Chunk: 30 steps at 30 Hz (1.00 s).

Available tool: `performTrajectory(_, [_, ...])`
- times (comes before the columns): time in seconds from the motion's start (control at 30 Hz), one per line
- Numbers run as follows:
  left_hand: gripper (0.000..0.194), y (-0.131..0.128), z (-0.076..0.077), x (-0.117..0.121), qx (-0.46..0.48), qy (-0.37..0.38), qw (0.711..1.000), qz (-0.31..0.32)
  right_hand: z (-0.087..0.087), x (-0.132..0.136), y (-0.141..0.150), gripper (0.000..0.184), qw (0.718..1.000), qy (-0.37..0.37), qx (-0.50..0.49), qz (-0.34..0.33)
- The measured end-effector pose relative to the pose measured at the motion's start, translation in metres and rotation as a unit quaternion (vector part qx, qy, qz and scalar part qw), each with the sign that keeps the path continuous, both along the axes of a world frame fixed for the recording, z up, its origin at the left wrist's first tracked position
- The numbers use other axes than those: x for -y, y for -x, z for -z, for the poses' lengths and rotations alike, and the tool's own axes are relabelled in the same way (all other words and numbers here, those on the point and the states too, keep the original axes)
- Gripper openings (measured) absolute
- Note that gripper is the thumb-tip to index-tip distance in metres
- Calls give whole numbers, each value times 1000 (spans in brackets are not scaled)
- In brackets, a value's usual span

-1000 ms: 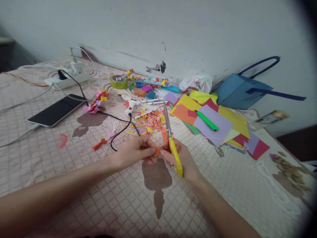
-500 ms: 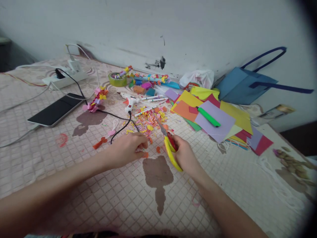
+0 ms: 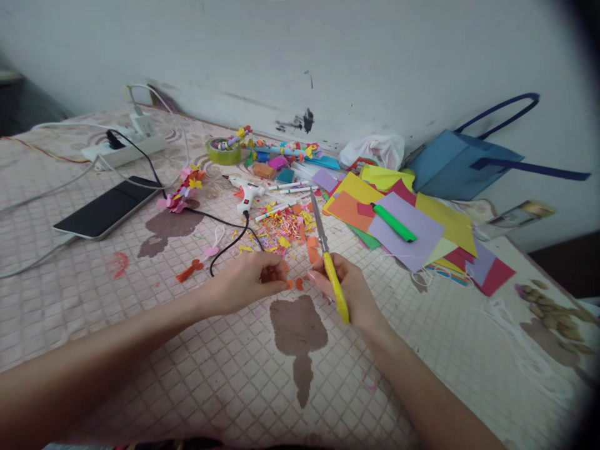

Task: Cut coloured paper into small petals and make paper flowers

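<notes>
My left hand (image 3: 250,278) is closed in a pinch on a small orange paper piece (image 3: 290,284), which shows at its fingertips. My right hand (image 3: 351,290) is wrapped round yellow-handled scissors (image 3: 335,281), whose blades point away toward the wall. Its thumb and index finger reach toward my left fingertips, with a gap between the hands. In that gap a tiny orange paper cutout (image 3: 299,284) lies on the tablecloth. An orange paper strip (image 3: 312,250) rests just beyond my right fingers. Colourful paper scraps (image 3: 285,228) are heaped past both hands.
A white glue gun (image 3: 248,194) and its black cord lie beyond my left hand. Coloured paper sheets (image 3: 405,228) carry a green cutter (image 3: 394,223) at right. A tablet-like device (image 3: 107,206), power strip (image 3: 126,150), tape roll (image 3: 224,152) and blue bag (image 3: 462,164) stand farther out.
My right hand has turned the scissors edge-on, blades now pointing more straight away, and its fingers have extended toward the left hand. My left hand has shifted slightly right with the orange piece.
</notes>
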<state>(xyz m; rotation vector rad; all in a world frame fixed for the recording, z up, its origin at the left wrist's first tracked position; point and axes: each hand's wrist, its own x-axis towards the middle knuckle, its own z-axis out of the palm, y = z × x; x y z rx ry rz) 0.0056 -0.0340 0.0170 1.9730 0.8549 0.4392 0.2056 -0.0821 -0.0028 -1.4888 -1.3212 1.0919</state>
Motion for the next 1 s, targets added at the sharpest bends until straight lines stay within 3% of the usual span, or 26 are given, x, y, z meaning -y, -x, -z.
performTrajectory(0.13, [16,-5,6,0,103,214,971,9,-5,5,6,32,997,36,-57,-35])
performTrajectory(0.3, [18,-9,11,2,131,311,941,-17,-2,7,8,30,994,54,-74,-58])
performTrajectory(0.47, [21,-11,11,4,125,330,935,-25,1,7,9,28,993,56,-89,-57])
performTrajectory(0.7, [19,-13,9,5,142,287,947,-37,-2,6,12,21,993,49,-86,-63])
performTrajectory(1.0, [18,-15,13,8,152,331,931,-29,4,6,8,28,991,50,-119,-38])
